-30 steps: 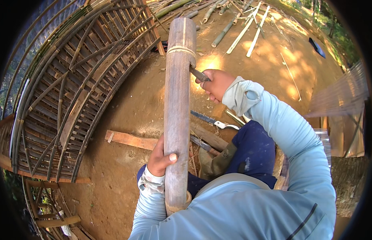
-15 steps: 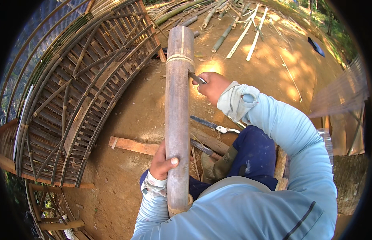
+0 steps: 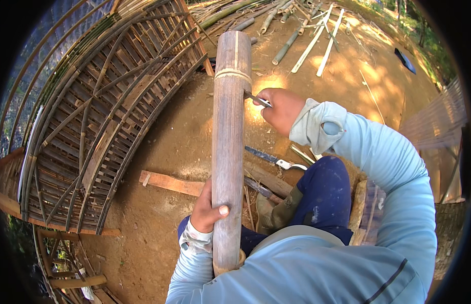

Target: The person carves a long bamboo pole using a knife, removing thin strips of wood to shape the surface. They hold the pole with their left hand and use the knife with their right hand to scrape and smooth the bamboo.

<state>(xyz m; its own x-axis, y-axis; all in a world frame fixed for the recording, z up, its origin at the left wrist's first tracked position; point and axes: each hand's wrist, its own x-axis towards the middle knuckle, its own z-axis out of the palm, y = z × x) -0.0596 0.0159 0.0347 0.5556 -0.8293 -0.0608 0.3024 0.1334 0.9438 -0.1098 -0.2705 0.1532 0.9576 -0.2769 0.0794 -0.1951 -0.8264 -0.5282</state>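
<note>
Now left hand (image 3: 207, 213) clenched around upright bamboo pole (image 3: 229, 142), right hand (image 3: 278, 109) gripping knife (image 3: 257, 99).

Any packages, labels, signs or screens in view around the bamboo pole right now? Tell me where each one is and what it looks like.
None that can be made out: no package, label, sign or screen shows.
Flat dark blue thing: on the dirt at upper right, too small to tell what it is.
Bamboo pole: plain brown, with a pale band near its top and no markings.

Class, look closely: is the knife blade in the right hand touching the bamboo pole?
Touching. The head view shows the blade in the right hand meeting the bamboo pole edge just below its pale ring, no gap.
</note>
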